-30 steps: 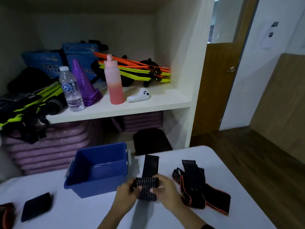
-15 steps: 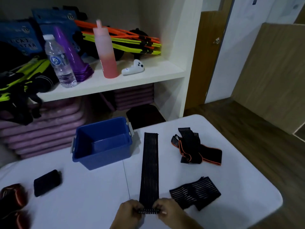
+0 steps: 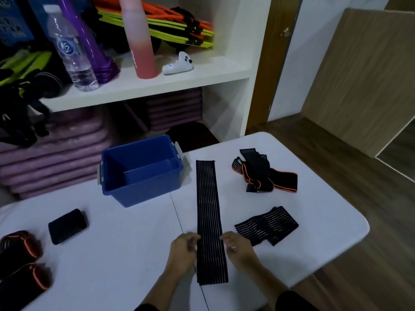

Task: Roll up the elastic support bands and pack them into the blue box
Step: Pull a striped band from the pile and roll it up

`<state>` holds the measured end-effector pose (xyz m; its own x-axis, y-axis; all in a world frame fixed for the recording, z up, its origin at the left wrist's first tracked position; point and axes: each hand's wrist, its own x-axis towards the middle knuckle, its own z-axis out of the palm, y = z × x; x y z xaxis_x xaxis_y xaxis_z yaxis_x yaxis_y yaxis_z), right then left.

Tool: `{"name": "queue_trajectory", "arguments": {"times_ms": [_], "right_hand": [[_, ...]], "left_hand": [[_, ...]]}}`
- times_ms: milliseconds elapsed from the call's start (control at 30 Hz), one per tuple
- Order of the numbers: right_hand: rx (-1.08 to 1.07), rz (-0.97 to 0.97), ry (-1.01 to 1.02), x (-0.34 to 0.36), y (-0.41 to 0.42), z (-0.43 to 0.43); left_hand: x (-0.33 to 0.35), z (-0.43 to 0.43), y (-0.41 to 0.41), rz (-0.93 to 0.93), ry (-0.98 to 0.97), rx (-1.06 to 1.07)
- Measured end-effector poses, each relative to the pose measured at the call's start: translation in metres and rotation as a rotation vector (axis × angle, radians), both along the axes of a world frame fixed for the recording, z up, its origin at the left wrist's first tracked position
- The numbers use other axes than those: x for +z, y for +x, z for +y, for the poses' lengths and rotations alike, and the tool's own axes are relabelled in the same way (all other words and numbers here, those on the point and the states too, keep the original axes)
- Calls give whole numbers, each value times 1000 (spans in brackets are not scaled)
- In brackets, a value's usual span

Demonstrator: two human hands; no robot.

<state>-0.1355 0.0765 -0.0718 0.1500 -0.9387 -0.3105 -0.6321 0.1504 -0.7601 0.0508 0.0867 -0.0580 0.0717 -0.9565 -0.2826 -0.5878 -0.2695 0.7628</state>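
L grip [image 3: 183,252] & R grip [image 3: 238,248] pinch 2 long edges of black band [image 3: 207,198], lying flat on bench [image 3: 112,254] just R of blue box [image 3: 139,194].

Dim, cool indoor light, seen through a wide-angle lens.
The white table [image 3: 325,221] is the brightest area, at lower centre and right. The lower left corner and the recesses of the shelf [image 3: 202,71] at upper left sink into shadow. The left hand [image 3: 183,252] and right hand [image 3: 238,250] are smeared by motion blur. Straight lines bow near the frame edges.
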Motion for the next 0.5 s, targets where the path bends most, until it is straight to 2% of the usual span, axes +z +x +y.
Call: {"name": "queue_trajectory", "arguments": {"times_ms": [133,333,500], "right_hand": [[-122,-91,107,7,12,-43],[-146,-81,172,1,16,-112],[-175,-147,184,-14,19,-145]], "left_hand": [[11,-50,-4,128,85,154],[17,-109,-13,128,141,119],[2,-138,-17,171,121,134]]}}
